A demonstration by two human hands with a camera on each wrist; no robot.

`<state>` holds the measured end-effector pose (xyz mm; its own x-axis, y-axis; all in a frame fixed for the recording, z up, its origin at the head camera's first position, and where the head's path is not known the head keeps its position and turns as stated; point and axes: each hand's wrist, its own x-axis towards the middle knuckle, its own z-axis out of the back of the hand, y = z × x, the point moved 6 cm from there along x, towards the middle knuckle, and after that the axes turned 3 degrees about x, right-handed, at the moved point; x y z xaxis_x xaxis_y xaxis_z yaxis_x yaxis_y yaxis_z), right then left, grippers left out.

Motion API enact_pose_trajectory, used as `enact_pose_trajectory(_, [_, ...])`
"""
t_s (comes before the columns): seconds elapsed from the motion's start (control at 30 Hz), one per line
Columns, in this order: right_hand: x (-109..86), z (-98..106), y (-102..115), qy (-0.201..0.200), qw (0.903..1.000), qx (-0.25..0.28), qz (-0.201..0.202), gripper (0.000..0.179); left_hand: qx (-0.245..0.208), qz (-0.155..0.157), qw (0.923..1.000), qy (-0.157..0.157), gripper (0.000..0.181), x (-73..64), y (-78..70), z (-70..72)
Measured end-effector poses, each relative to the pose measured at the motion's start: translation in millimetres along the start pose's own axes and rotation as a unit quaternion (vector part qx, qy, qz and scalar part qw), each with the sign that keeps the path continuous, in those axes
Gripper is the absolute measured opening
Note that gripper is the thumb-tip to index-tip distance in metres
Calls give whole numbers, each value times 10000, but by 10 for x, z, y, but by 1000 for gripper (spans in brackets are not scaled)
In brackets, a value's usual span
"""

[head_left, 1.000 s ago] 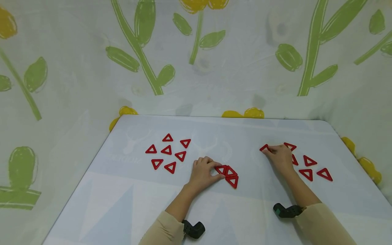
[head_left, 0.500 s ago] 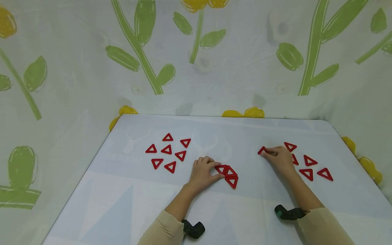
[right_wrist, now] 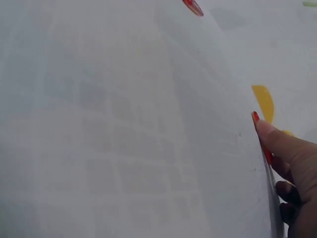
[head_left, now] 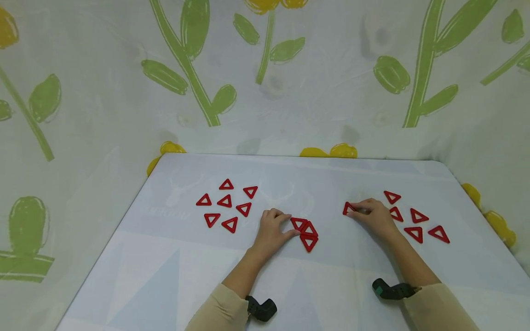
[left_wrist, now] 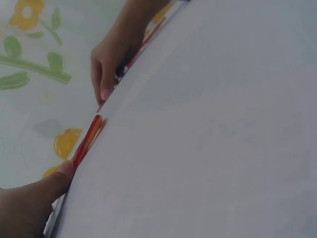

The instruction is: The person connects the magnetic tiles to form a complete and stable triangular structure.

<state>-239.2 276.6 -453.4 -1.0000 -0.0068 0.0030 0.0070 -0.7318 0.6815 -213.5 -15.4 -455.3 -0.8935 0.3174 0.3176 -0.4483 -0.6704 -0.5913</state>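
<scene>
Right of centre, the right hand (head_left: 374, 218) pinched a red triangle (head_left: 346, 208), one tip far; the left hand (head_left: 271, 233) held joined triangles (head_left: 308, 236), nearest pointing near.

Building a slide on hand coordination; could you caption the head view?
The left hand touches a cluster of three red triangles while the right hand pinches a single triangle.

Pretty pale table (head_left: 343, 276), faint bluish shapes (head_left: 161, 294) on top, seven loose red triangles (head_left: 224, 205) left, three touching triangles (head_left: 308, 236) mid-table, five scattered triangles (head_left: 419, 221) right.
</scene>
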Motion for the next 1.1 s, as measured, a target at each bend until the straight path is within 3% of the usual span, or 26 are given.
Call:
enact_pose_trajectory(0.33, [-54, -55, 101, 312, 9972, 38, 679, 38, 214, 24, 9998, -37, 41, 0, -10, 5])
enact_pose_trajectory(0.73, [-88, -207, 225, 757, 9901, 128, 1174, 32, 420, 265, 9984, 283, 41, 4, -8, -21])
enact_pose_trajectory(1.1, [-146, -352, 394, 950, 9810, 250, 1674, 31, 544, 186, 9975, 421, 42, 7, 14, -44])
